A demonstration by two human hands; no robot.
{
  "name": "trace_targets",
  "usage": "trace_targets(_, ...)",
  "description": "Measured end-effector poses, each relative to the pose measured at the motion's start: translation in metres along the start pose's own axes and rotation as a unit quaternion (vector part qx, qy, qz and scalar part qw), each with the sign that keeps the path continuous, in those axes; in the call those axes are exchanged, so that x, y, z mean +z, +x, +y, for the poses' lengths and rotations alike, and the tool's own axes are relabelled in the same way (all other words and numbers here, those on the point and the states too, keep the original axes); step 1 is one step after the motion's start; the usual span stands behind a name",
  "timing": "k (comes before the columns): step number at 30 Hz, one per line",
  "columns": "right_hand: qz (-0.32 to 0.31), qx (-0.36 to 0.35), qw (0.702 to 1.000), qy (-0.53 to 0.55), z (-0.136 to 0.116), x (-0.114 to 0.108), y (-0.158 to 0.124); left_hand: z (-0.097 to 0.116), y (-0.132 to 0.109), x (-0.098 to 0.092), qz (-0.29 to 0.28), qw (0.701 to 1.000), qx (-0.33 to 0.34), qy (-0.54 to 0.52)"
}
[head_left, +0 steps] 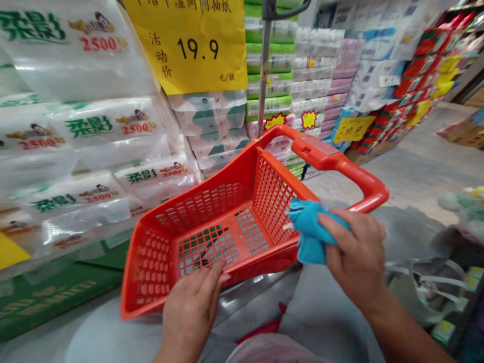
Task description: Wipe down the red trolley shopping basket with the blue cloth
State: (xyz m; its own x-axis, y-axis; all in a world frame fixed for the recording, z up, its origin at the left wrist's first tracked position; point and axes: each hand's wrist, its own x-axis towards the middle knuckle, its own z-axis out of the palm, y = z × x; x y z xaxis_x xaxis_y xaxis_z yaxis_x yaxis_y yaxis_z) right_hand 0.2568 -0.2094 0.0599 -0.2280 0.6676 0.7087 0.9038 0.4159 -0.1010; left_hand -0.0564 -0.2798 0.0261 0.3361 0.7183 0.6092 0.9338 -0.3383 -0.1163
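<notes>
The basket, orange and mesh-walled, sits tilted in the middle of the view, resting on the person's lap with its open top facing up and toward 12 o'clock. The left hand grips its near rim at 6 o'clock, fingers pressed together and hooked over the edge. At 3 o'clock the right hand bunches a blue cloth, fingers curled tight around it, pushing it against the end wall under the handle. Tissue packs stack up at 9 o'clock, and a yellow price sign hangs at 12.

Only one hand steadies the basket, so a hard push from the cloth side could likely twist it off the lap. The cloth may also snag in the mesh holes.
</notes>
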Motion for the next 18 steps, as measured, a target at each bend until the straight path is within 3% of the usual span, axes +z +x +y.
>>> trace_targets(2, 0.033, 0.095, 0.994, -0.04, 0.016, -0.008, 0.0, 0.0, -0.001, 0.001, -0.001, 1.0, 0.005, 0.005)
trace_targets(4, 0.069, 0.13, 0.988, -0.043, 0.015, -0.009, -0.002, -0.001, -0.002, 0.002, -0.002, 1.0, 0.009, 0.012)
trace_targets(6, 0.087, 0.095, 0.992, -0.003, -0.001, -0.003, -0.007, -0.003, -0.003, 0.002, 0.0, 1.0, 0.016, 0.017)
trace_targets(9, 0.05, 0.004, 0.996, 0.075, -0.03, 0.01, -0.017, -0.007, -0.004, 0.001, -0.005, 1.0, 0.017, 0.025)
trace_targets(12, 0.053, -0.02, 0.994, 0.095, -0.031, 0.017, -0.022, -0.012, -0.009, -0.001, -0.017, 0.999, 0.014, 0.029)
trace_targets(15, 0.157, 0.068, 0.985, 0.034, -0.001, 0.02, -0.017, -0.017, -0.015, -0.003, -0.024, 0.999, 0.022, 0.033)
trace_targets(18, 0.254, 0.202, 0.946, 0.013, 0.023, 0.026, -0.007, -0.021, -0.021, -0.003, -0.018, 0.999, 0.023, 0.043)
